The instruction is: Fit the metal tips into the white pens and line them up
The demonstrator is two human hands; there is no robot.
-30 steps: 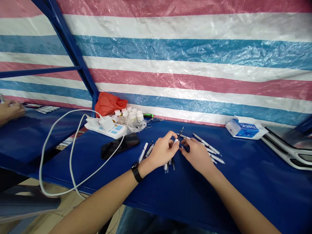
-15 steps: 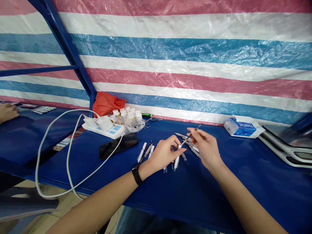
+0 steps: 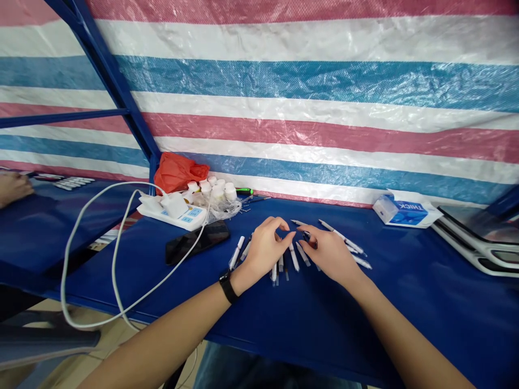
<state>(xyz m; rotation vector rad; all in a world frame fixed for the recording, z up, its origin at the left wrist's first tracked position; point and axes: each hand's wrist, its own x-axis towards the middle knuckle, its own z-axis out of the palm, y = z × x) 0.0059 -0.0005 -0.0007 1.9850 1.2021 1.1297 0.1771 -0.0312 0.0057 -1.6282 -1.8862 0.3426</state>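
Observation:
My left hand (image 3: 265,248), with a black band at the wrist, hovers over loose pen parts. Its thumb and index finger curve towards each other with a gap between and nothing visible in them. Facing it, my right hand (image 3: 330,253) has curled fingers around a small dark piece (image 3: 307,235), mostly hidden. Below and between both hands lie a white pen barrel (image 3: 294,257) and several clear-ended pieces. A white pen (image 3: 236,253) rests left of my left hand. Beyond my right hand are several white pens (image 3: 343,236), partly covered by it.
A black phone (image 3: 197,241) and a white power strip (image 3: 172,213) with looping cables are at left. Behind them are a red bag (image 3: 178,172) and small white bottles (image 3: 218,192). A blue-white box (image 3: 406,210) stands at right. Another person's hand (image 3: 14,188) shows far left.
The white pen barrel has left my left hand's grip, and its fingers have parted. My right hand has moved down and left; the thin dark rod it held up no longer shows.

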